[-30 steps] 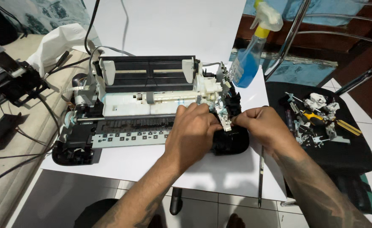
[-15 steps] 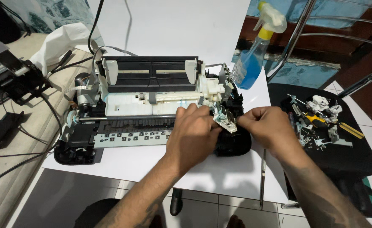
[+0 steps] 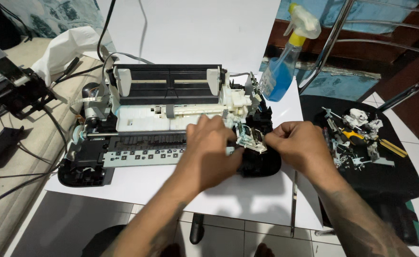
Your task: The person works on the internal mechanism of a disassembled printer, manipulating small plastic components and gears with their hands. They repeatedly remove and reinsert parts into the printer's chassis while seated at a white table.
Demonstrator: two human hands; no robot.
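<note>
A stripped-down printer [image 3: 166, 114] with a black base and white inner frame lies on a white table [image 3: 247, 200]. At its right end sits a small white and clear plastic assembly [image 3: 250, 139]. My left hand [image 3: 209, 152] rests over the printer's front right, fingers curled against that assembly. My right hand [image 3: 297, 145] grips the same assembly from the right side. Both hands cover most of the printer's black right corner [image 3: 261, 164].
A blue spray bottle [image 3: 285, 62] stands behind the printer's right end. A black chair seat [image 3: 390, 176] at the right holds loose parts and a yellow-handled screwdriver [image 3: 361, 137]. Another black printer part [image 3: 12, 88], cables and white cloth lie at the left.
The view has shifted slightly. Both hands stay at the printer's right end, with my right hand drawn a little to the right on the small assembly.
</note>
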